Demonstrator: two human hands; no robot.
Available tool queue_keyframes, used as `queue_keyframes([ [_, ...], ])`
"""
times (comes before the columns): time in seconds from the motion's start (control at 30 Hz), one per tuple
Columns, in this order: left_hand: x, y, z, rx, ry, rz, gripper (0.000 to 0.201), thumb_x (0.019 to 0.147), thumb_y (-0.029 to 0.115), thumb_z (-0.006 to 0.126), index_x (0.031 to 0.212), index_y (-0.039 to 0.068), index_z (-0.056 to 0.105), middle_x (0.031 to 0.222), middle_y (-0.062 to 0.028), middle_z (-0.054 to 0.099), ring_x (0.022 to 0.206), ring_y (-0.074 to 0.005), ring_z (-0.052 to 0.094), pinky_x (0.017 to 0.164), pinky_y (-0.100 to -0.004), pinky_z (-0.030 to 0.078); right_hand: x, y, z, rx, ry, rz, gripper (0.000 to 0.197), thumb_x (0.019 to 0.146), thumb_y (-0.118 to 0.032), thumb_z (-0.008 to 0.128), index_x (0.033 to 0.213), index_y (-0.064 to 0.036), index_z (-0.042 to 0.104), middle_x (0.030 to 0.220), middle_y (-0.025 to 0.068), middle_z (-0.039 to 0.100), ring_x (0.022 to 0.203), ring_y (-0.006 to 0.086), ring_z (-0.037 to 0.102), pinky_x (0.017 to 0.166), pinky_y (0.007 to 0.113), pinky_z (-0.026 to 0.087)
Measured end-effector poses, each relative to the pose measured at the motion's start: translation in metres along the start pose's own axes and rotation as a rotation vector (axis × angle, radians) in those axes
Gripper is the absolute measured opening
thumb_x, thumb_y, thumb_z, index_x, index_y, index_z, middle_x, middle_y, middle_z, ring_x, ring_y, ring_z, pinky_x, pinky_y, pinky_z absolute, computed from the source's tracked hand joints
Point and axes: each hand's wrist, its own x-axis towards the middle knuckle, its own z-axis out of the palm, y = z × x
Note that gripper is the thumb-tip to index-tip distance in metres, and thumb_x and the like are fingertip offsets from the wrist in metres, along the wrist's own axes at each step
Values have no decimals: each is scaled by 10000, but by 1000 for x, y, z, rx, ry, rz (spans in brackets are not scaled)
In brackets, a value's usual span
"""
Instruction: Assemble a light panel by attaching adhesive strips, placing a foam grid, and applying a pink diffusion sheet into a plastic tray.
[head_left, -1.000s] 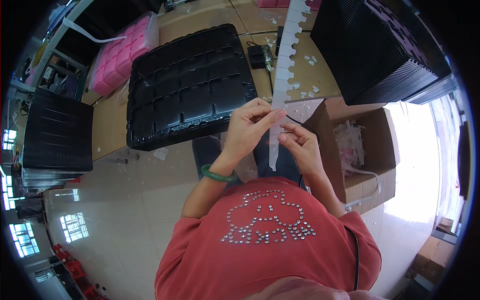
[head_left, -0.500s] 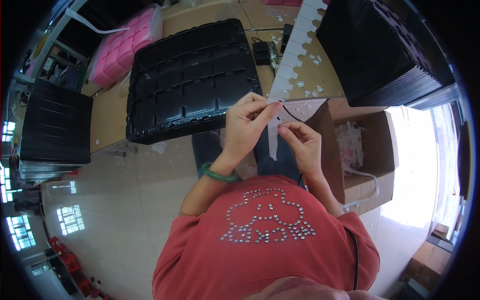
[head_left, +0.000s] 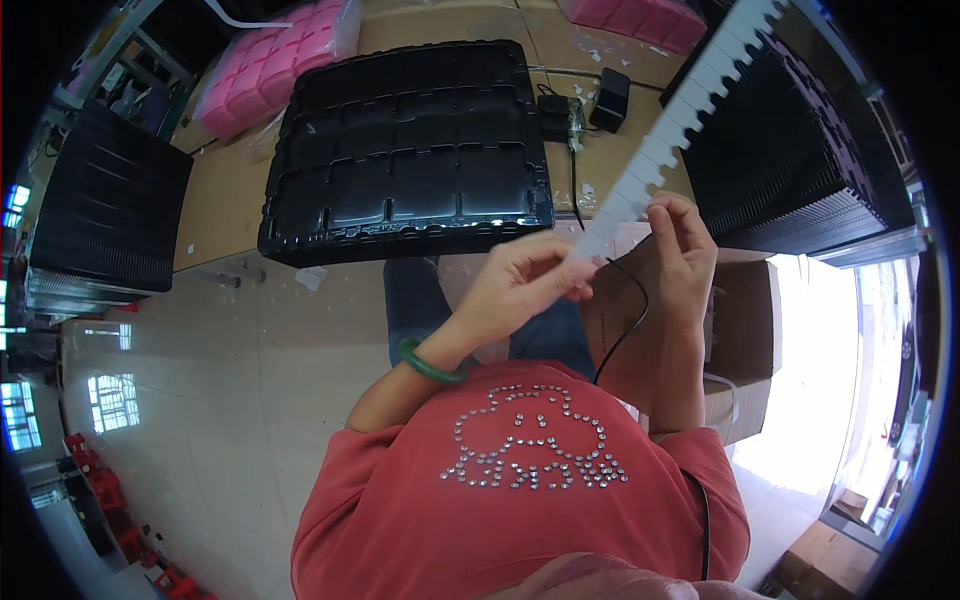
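My left hand [head_left: 515,287], with a green bangle [head_left: 430,362] on its wrist, pinches the lower end of a long white notched strip [head_left: 640,177]. The strip slants up to the far right, toothed along its right edge, like a sheet of labels. My right hand [head_left: 685,262] is closed, thumb and finger meeting at the strip's notched edge a little above the left hand; any small piece between them is hidden. A large black compartmented plastic tray [head_left: 410,150] lies on the table ahead, left of the strip.
Tall stacks of black trays stand at the left [head_left: 110,200] and right [head_left: 770,150]. Pink trays [head_left: 280,65] in clear wrap lie at the back left. A small black box [head_left: 610,100] and cable sit beyond the strip. An open cardboard box [head_left: 745,325] stands right of my legs.
The strip has swung rightward and its lower end has risen. My right hand has moved up and right along its edge; my left hand has shifted slightly right and down.
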Motion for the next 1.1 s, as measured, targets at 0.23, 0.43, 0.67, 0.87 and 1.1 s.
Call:
queue_keyframes([
  [0.23, -37, 9, -11, -38, -246, -296, 264, 974, 143, 651, 1174, -26, 684, 931, -100, 732, 773, -117, 700, 672, -214, 524, 56, -7, 81, -354, -542, -194, 171, 927, -201, 680, 968, -37, 701, 894, 51, 636, 877, 183, 536, 793, 297, 450],
  [0.43, -46, 1, -11, -34, -247, -282, 236, 965, 154, 665, 1121, -16, 716, 931, -86, 737, 750, -102, 690, 667, -228, 545, 75, -3, 119, -554, -745, -356, 171, 904, -223, 694, 938, -56, 711, 867, 52, 642, 899, 222, 539, 798, 338, 469],
  [0.67, -47, -2, -17, -14, -273, -296, 240, 961, 167, 673, 1120, -5, 724, 918, -70, 744, 755, -87, 681, 681, -232, 550, 77, 8, 130, -683, -759, -479, 135, 863, -214, 724, 902, -85, 724, 869, 37, 663, 910, 229, 547, 818, 352, 480],
  [0.87, -49, -7, -22, -13, -267, -266, 245, 965, 180, 669, 1117, -3, 728, 919, -65, 744, 766, -88, 679, 686, -233, 544, 76, 7, 134, -645, -798, -372, 146, 852, -186, 746, 906, -53, 724, 856, 50, 641, 896, 221, 539, 811, 334, 469],
  [1.1, -51, -7, -19, -17, -244, -239, 225, 976, 146, 643, 1073, -42, 721, 847, -48, 734, 708, -72, 682, 651, -203, 532, 61, 0, 143, -826, -667, -817, 92, 790, -122, 735, 813, -54, 678, 828, 51, 604, 910, 243, 544, 795, 365, 466],
])
